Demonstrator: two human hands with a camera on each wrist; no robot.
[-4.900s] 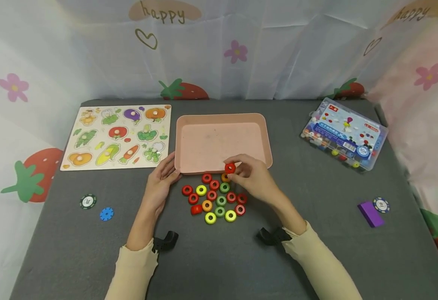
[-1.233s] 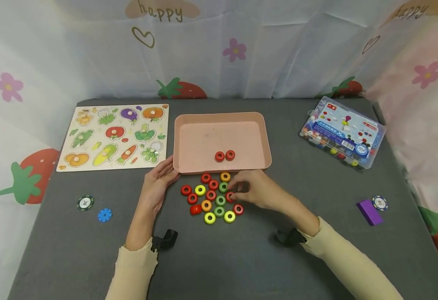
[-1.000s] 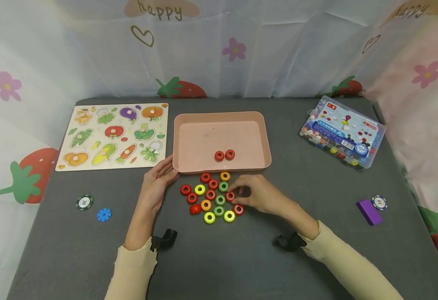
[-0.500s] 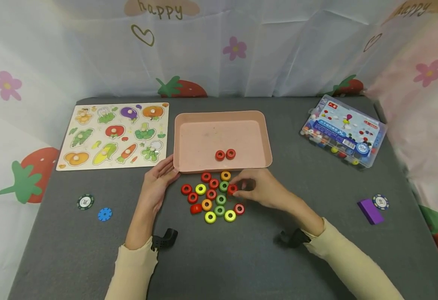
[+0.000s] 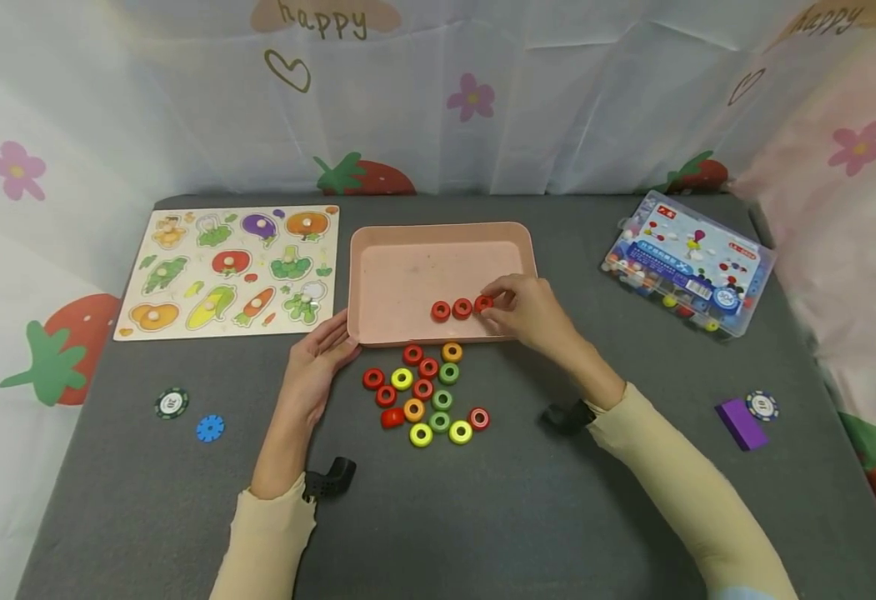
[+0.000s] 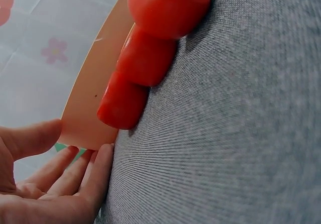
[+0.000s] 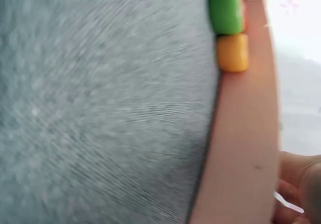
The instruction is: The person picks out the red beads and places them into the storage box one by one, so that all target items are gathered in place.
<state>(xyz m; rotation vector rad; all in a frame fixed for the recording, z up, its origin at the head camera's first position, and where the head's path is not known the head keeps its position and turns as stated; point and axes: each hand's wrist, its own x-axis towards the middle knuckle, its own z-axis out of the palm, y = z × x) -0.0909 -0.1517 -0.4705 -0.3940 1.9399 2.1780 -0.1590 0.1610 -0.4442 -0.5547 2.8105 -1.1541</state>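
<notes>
My left hand (image 5: 313, 367) touches the near left corner of a pink tray (image 5: 407, 250), thumb on the front wall and fairly straight fingers along the side, as the left wrist view shows. Inside the tray, my right hand (image 5: 523, 312) pinches a red ring bead (image 5: 484, 304) between thumb and fingertips. It sits at the right end of a row with two other red beads (image 5: 451, 310). Below the tray lies a loose cluster of beads in red, yellow, orange and green, including a green bead (image 5: 442, 400). In the right wrist view the tray wall (image 7: 241, 148) hides the held bead.
A vegetable puzzle board (image 5: 231, 275) lies left of the tray. At the back right is a clear plastic case (image 5: 688, 262) of small parts. Poker chips (image 5: 172, 403) and a blue disc (image 5: 210, 428) lie left, a purple block (image 5: 741, 425) with another chip right.
My right hand has picked a red bead from the right side of the cluster and carried it up into the tray, beside the two red ones. The left hand stays at the corner.
</notes>
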